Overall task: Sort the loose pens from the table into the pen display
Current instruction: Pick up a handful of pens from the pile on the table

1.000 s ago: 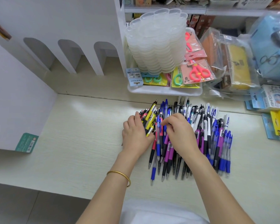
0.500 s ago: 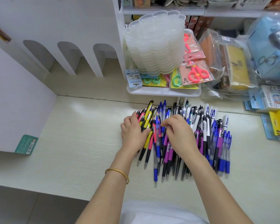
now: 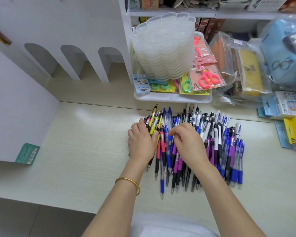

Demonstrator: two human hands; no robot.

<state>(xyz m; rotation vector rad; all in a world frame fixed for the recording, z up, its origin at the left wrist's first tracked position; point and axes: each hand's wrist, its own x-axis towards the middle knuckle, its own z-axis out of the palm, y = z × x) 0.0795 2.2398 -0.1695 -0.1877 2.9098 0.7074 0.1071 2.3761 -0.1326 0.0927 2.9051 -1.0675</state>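
Pens (image 3: 215,146): your heap of blue, purple, black, white, pink and yellow click pens.
Pose: roughly parallel, tips toward you.
Place: flat on the table (image 3: 75,151).

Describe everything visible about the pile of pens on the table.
The pile of pens is a loose heap of plastic click pens lying flat on the table, parallel, tips toward the person. Barrels are yellow, pink, blue, purple, white and black; some carry barcode stickers. The left hand lies over the yellow ones at its left edge, grip unclear; the right hand pinches at pens near its middle with curled fingers.
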